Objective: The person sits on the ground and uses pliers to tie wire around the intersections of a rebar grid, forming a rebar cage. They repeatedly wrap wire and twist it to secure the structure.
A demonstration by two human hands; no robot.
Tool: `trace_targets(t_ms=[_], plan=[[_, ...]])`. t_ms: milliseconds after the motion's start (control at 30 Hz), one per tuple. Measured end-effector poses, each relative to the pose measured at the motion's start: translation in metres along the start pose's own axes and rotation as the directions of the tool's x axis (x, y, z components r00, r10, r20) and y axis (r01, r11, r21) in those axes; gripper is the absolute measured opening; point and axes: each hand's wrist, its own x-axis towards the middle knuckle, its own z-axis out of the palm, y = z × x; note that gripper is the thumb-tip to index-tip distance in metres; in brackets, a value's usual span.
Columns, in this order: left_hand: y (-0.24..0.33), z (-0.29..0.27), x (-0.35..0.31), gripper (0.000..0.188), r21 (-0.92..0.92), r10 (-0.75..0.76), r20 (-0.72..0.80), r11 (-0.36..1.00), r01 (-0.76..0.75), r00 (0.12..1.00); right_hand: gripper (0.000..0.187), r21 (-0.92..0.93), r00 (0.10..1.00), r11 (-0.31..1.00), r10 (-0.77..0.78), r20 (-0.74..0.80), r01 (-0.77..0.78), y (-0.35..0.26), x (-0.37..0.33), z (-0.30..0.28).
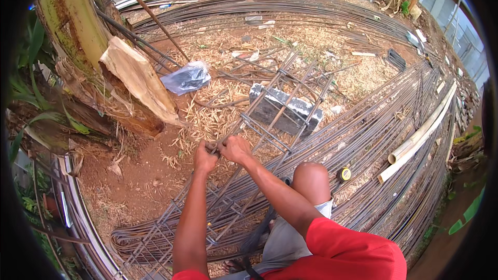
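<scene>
A long rebar cage (265, 134) of thin steel bars and square stirrups slants from the lower left up to the centre. Both my hands are closed at its left long bar, close together. My left hand (206, 156) grips the bar from the near left, fingers curled. Just right of it, my right hand (236, 149) has its fingers bent down onto the same spot. A small dark piece shows between the fingertips, too hidden to name. The far part of the cage rests over a grey-and-white concrete block (280, 111).
Bundles of loose rebar (363, 109) cover the ground beneath and to the right. A yellow tape measure (344, 174) lies beside my knee; split bamboo (420, 129) lies farther right. A clear plastic bag (188, 78) sits near the cut banana trunk (137, 75) at left.
</scene>
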Motion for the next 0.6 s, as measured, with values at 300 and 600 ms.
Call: trace_targets(t_ms=[300, 600], plan=[[0.015, 0.006, -0.034, 0.027, 0.415, 0.246, -0.266, 0.902, -0.12, 0.932, 0.043, -0.039, 1.0, 0.999, -0.008, 0.011, 0.008, -0.005, -0.015, -0.001], [-0.015, 0.0, 0.006, 0.033, -0.286, -0.097, -0.004, 0.954, 0.092, 0.995, 0.039, -0.107, 0.984, 0.987, -0.134, -0.122, 0.121, 0.001, -0.011, 0.014]])
